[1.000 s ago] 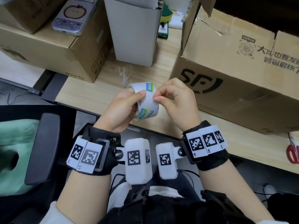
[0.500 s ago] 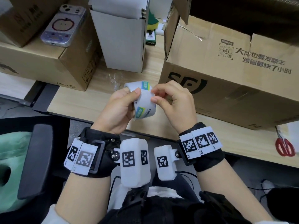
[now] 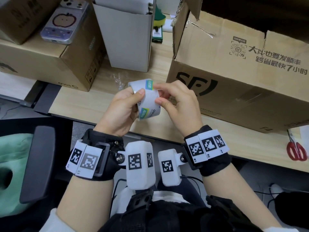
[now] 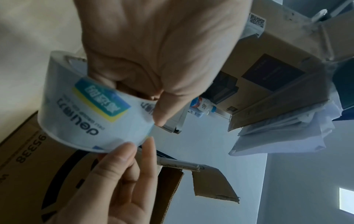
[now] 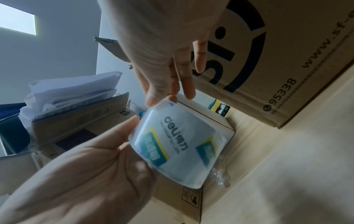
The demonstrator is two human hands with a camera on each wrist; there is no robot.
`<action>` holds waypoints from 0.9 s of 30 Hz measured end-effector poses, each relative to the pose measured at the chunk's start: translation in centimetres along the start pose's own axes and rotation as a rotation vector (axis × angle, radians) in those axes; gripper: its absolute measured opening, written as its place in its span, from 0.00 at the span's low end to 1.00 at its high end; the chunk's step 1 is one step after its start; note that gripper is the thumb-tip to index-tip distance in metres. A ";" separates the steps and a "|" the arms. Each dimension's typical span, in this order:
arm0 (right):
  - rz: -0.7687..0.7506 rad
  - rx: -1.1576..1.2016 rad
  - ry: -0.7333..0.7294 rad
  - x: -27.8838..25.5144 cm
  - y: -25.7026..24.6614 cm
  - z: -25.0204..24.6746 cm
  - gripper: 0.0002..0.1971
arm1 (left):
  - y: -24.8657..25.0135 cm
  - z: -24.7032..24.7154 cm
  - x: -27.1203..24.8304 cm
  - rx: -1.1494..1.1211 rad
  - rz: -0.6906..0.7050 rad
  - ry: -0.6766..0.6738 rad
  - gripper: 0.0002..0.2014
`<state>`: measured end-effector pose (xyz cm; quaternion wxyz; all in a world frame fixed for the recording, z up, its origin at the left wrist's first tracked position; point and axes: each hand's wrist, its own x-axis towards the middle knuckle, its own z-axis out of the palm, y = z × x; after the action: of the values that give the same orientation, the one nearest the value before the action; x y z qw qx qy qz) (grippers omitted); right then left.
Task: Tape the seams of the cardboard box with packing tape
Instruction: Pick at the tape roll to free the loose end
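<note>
A white roll of packing tape (image 3: 148,104) with blue-and-yellow labels hangs above the desk's front edge. My left hand (image 3: 136,97) grips it, thumb on the outer face and fingers through the core. My right hand (image 3: 158,93) pinches the roll, forefinger on top and thumb on the face. The large brown SF cardboard box (image 3: 234,84) stands just right of the hands, top flaps up. From the left wrist I see the roll (image 4: 91,121) under my left hand (image 4: 153,94). The right wrist view shows my right hand's fingertips (image 5: 151,98) on the rim of the roll (image 5: 182,144).
Red scissors (image 3: 296,151) lie on the wooden desk (image 3: 80,101) at the far right. A white open box (image 3: 128,41) stands behind the hands, with crumpled clear film (image 3: 118,80) before it. A phone (image 3: 64,22) lies on the brown box (image 3: 41,64) at left.
The roll has turned a little in my left hand. My right thumb has slid lower on its face while the forefinger stays on top. Both hands remain over the desk's front edge.
</note>
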<state>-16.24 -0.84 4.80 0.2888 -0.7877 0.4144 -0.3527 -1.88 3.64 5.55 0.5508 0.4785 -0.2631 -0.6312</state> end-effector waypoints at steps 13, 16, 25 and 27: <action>-0.009 -0.050 0.037 -0.2 -0.7 -0.1 0.06 | 0.4 0.5 -0.1 0.075 -0.034 0.039 0.13; -0.003 -0.097 0.005 -0.3 -0.6 0.1 0.06 | 0.3 0.5 -0.1 0.074 -0.034 0.039 0.12; 0.023 -0.061 0.000 -0.3 -0.5 0.9 0.05 | 0.3 0.6 -0.1 0.036 -0.031 0.057 0.12; 0.033 -0.059 -0.014 -0.4 -0.4 1.1 0.05 | 0.1 0.5 -0.1 0.033 -0.037 0.056 0.11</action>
<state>-15.31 -0.13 4.37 0.2742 -0.7914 0.4354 -0.3299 -2.26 3.59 5.88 0.5383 0.5099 -0.2489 -0.6231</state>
